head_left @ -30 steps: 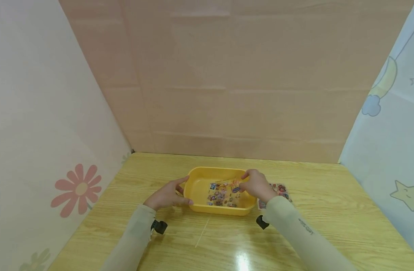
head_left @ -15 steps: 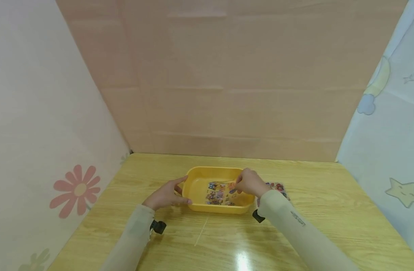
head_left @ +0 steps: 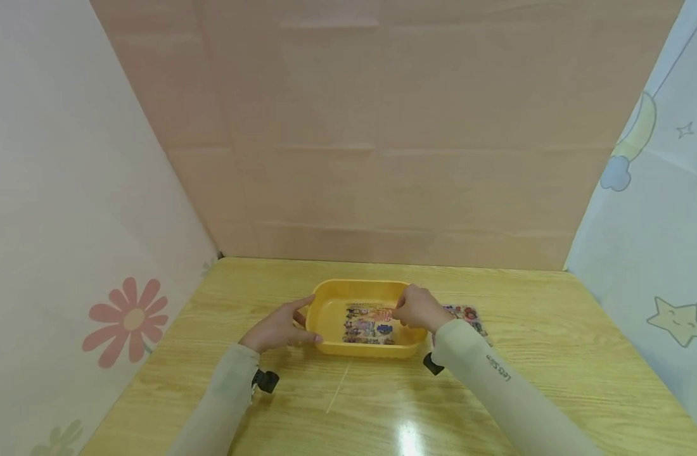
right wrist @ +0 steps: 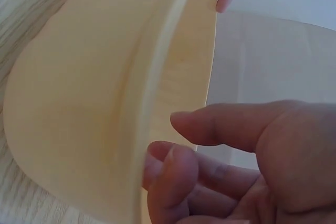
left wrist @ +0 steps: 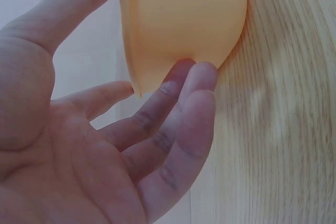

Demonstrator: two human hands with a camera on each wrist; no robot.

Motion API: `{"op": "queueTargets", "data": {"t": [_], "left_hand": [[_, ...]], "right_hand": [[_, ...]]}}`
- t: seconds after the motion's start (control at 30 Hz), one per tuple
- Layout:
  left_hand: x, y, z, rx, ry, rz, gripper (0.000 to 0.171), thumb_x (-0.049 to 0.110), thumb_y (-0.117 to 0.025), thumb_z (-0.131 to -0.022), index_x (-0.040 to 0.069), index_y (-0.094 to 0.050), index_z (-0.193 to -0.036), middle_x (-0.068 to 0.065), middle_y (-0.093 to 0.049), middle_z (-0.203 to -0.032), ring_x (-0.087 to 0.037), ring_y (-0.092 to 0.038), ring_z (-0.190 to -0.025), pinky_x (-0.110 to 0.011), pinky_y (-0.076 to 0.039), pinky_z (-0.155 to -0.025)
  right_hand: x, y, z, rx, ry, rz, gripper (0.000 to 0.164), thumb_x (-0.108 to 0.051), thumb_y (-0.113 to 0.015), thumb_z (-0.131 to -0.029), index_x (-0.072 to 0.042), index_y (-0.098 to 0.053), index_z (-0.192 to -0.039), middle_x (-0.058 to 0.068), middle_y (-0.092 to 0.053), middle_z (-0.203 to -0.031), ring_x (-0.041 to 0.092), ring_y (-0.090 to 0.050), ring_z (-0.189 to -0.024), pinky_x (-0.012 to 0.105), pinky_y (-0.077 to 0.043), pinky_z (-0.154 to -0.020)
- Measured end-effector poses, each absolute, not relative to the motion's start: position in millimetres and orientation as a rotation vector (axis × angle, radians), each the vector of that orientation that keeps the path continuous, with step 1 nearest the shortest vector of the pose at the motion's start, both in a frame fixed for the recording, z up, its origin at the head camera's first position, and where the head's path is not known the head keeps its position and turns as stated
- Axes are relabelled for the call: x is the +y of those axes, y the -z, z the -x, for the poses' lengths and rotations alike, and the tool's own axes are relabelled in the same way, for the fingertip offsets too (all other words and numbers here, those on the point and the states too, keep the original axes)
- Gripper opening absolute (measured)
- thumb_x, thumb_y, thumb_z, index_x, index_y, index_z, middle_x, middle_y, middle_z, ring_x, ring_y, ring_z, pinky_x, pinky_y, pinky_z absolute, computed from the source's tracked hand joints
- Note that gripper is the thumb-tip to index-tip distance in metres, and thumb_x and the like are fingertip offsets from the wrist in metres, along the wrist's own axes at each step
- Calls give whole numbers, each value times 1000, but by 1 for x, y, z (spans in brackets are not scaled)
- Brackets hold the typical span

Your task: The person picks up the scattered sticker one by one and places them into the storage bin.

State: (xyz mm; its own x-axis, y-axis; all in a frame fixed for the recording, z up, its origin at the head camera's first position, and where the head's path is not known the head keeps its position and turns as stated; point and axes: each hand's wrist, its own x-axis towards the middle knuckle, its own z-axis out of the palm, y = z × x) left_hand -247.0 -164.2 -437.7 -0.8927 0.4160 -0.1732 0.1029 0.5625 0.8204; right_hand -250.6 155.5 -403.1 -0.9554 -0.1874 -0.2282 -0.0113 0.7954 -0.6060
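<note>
A yellow plastic basin [head_left: 360, 350] sits on the table. At its left end my left hand [head_left: 279, 327] holds it, thumb on the near rim and index finger at the far side. The other fingers bend against the outer wall [left wrist: 184, 19] in the left wrist view. Inside the basin lies a colourful printed sheet, like a clear sticker sheet [head_left: 360, 328], with a blue patch. My right hand [head_left: 419, 308] hangs over the basin's right end, fingers loosely bent just above the sheet's right edge. In the right wrist view its thumb and fingertips are apart, with nothing visible between them.
A second printed sheet [head_left: 469, 315] lies right of the basin, partly hidden by the right forearm. The wooden table [head_left: 531, 316] meets a plain back panel [head_left: 383, 209]. White patterned panels stand at the left [head_left: 69, 221] and right [head_left: 639, 234].
The right hand has shifted slightly left and down into the basin. The printed piece with the blue patch has left its fingers and now lies flat. The left hand stays at the basin's end.
</note>
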Motion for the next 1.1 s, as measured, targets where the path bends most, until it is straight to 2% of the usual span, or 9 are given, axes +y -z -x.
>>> {"op": "queueTargets", "data": {"t": [0.03,0.3,0.47,0.7,0.97,1.1], "left_hand": [[-164,438,247,2455,-1254,-423,103,32,-88,-78,13,-28,-159,-16,-58,-109,-21,-61,-79,-41,-55,-69],[-165,439,246,2438,-1281,-404,103,30,-88,-78,11,-28,-159,-16,-60,-107,-20,-63,-82,-40,-55,-70],[-166,440,246,2442,-1276,-396,103,30,-88,-77,11,-28,-159,-17,-60,-107,-20,-62,-81,-39,-55,-69],[-164,438,246,2453,-1271,-387,103,29,-89,-77,12,-29,-159,-16,-61,-107,-21,-61,-80,-39,-54,-67],[-163,439,247,2456,-1255,-376,103,31,-89,-77,14,-29,-159,-15,-60,-108,-21,-61,-81,-36,-54,-67],[-164,440,247,2453,-1266,-387,103,30,-89,-77,13,-30,-159,-14,-60,-107,-21,-61,-81,-36,-53,-66]], "right_hand": [[155,403,250,2705,917,154,20,-14,-66,-95,-1,-78,-87,14,-71,-80,26,-66,-69,38,-56,-65],[162,402,246,2721,1001,208,20,-18,-67,-96,-2,-74,-104,13,-70,-98,27,-68,-79,35,-57,-67],[177,402,247,2729,1087,240,25,-24,-65,-98,-6,-71,-113,12,-68,-105,30,-66,-77,37,-55,-65],[210,405,246,2802,1135,192,34,-34,-61,-100,-8,-69,-121,13,-68,-113,29,-65,-93,37,-53,-68],[256,423,234,2801,1080,122,54,-41,-62,-99,0,-59,-134,25,-64,-119,32,-66,-96,45,-55,-72],[274,435,230,2799,1031,83,57,-38,-62,-99,3,-53,-138,33,-57,-129,42,-62,-108,52,-55,-79]]}}
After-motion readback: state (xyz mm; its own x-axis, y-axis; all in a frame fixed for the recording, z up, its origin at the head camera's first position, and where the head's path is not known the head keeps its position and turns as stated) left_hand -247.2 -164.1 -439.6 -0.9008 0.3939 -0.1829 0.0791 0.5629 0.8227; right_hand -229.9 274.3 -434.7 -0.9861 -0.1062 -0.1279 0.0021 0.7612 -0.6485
